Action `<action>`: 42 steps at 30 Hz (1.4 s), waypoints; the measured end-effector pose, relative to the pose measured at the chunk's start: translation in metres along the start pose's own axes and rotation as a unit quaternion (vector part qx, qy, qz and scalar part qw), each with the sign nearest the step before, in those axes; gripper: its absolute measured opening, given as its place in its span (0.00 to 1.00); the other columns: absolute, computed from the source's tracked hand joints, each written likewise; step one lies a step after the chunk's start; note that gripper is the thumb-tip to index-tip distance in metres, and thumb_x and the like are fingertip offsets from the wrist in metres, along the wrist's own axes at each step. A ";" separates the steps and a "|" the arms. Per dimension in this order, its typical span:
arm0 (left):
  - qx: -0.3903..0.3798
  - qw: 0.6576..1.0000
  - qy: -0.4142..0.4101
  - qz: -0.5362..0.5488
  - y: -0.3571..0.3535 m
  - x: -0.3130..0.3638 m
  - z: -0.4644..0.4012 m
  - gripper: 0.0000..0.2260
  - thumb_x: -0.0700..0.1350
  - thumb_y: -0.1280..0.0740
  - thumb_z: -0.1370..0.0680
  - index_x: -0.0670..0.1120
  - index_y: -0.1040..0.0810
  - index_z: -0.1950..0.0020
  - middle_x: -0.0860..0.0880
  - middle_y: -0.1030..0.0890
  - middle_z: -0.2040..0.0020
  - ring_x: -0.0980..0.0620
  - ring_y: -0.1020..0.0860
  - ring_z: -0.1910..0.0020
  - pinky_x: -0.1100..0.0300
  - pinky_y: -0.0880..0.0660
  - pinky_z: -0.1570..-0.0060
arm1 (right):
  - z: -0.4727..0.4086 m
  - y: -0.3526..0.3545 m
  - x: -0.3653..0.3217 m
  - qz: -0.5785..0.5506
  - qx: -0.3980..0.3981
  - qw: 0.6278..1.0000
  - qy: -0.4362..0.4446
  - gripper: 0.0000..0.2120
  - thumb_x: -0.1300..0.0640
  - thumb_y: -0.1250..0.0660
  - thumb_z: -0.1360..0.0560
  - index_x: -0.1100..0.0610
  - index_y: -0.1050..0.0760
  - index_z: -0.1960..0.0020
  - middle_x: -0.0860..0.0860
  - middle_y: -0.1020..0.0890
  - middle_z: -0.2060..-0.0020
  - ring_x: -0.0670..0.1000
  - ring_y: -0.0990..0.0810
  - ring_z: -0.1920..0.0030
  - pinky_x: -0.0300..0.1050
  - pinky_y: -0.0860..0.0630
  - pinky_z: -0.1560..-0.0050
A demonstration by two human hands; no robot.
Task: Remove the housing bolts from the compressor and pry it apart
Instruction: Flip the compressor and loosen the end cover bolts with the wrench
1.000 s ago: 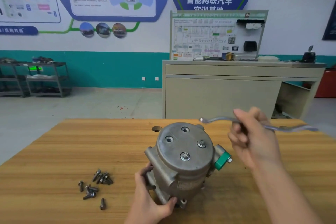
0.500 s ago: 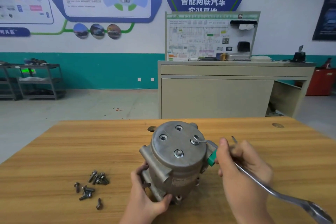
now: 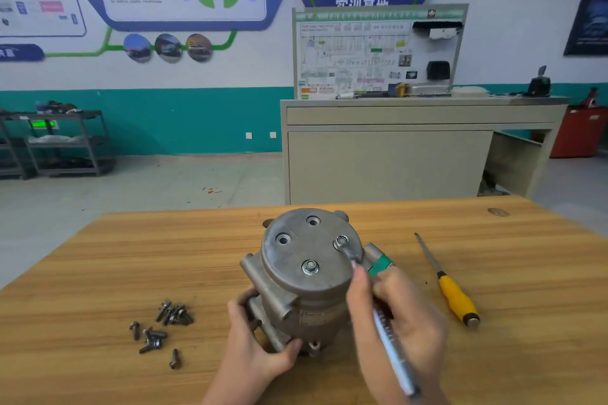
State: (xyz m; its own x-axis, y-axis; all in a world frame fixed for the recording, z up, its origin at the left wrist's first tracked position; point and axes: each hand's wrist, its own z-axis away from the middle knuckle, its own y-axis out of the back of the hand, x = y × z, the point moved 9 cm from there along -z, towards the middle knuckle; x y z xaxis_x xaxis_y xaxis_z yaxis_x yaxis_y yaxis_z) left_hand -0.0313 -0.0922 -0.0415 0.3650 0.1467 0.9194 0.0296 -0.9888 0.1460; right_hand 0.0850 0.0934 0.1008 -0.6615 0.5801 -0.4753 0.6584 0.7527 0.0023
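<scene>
Compressor (image 3: 306, 276) stands on end near the front middle of the table (image 3: 98, 273), its round cover facing up at us, which puts the bolt heads where we can reach them from above. Two of the four holes in the cover are already bare, and a loose heap of bolts (image 3: 164, 325) lies on the wood to the left, well apart from the work, so we judge the unbolting about half done on this face. One bolt (image 3: 310, 267) sits untouched at the near edge of the cover; the other is under the ring end of our wrench (image 3: 391, 342), which is seated on it at the cover's right side. Our left hand (image 3: 253, 352) wraps the lower left of the body, fingers and thumb curled round a lug, most likely to stop the casting turning when we pull. Our right hand (image 3: 398, 322) is closed round the wrench shank, thumb pressing along it close to the head, the handle running back toward us. A screwdriver (image 3: 450, 293) with a yellow handle lies on the table to the right, near but not touching, likely kept for the prying that comes once the last bolts are out
</scene>
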 end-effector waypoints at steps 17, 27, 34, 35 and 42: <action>-0.020 1.000 0.004 -0.014 -0.004 0.001 0.005 0.38 0.56 0.22 0.43 0.58 0.39 0.40 0.52 0.28 0.39 0.69 0.25 0.45 0.77 0.31 0.49 | -0.068 -0.118 0.125 -0.403 -0.397 0.669 -0.483 0.16 0.52 0.36 0.29 0.55 0.26 0.73 0.48 0.33 0.82 0.40 0.38 0.86 0.30 0.46 0.86; -0.021 0.999 0.012 -0.021 0.001 -0.001 0.006 0.40 0.57 0.21 0.44 0.57 0.40 0.40 0.52 0.27 0.40 0.65 0.27 0.42 0.74 0.31 0.44 | -0.080 -0.034 0.106 -0.373 -0.066 0.873 -0.306 0.21 0.57 0.28 0.28 0.51 0.36 0.74 0.50 0.28 0.81 0.45 0.34 0.84 0.30 0.41 0.80; -0.013 1.000 0.000 -0.028 -0.001 0.004 0.008 0.37 0.46 0.20 0.39 0.56 0.40 0.40 0.54 0.29 0.39 0.75 0.29 0.45 0.79 0.32 0.49 | -0.046 0.013 0.062 -0.198 0.027 0.968 -0.151 0.19 0.50 0.31 0.27 0.47 0.34 0.72 0.50 0.23 0.78 0.49 0.27 0.81 0.36 0.32 0.77; -0.011 1.000 0.003 -0.028 0.000 0.003 0.007 0.37 0.45 0.19 0.39 0.56 0.41 0.40 0.53 0.29 0.38 0.75 0.29 0.45 0.79 0.33 0.49 | -0.043 0.015 0.056 -0.193 0.029 0.972 -0.134 0.18 0.51 0.32 0.26 0.46 0.34 0.72 0.49 0.23 0.78 0.48 0.26 0.80 0.36 0.32 0.77; 0.003 0.999 0.011 -0.034 0.001 -0.001 0.006 0.39 0.39 0.19 0.37 0.50 0.41 0.36 0.50 0.30 0.38 0.68 0.29 0.42 0.77 0.32 0.45 | -0.037 0.014 0.029 -0.140 0.036 0.988 -0.055 0.17 0.48 0.31 0.25 0.40 0.32 0.70 0.44 0.24 0.78 0.51 0.24 0.78 0.49 0.27 0.74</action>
State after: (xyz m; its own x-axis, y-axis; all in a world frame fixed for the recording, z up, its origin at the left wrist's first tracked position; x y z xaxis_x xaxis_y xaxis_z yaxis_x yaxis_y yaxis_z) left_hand -0.0257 -0.0938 -0.0448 0.3408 0.2144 0.9154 0.0598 -0.9766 0.2064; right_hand 0.0617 0.1325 0.1190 -0.7813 0.3111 -0.5411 0.4808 0.8528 -0.2039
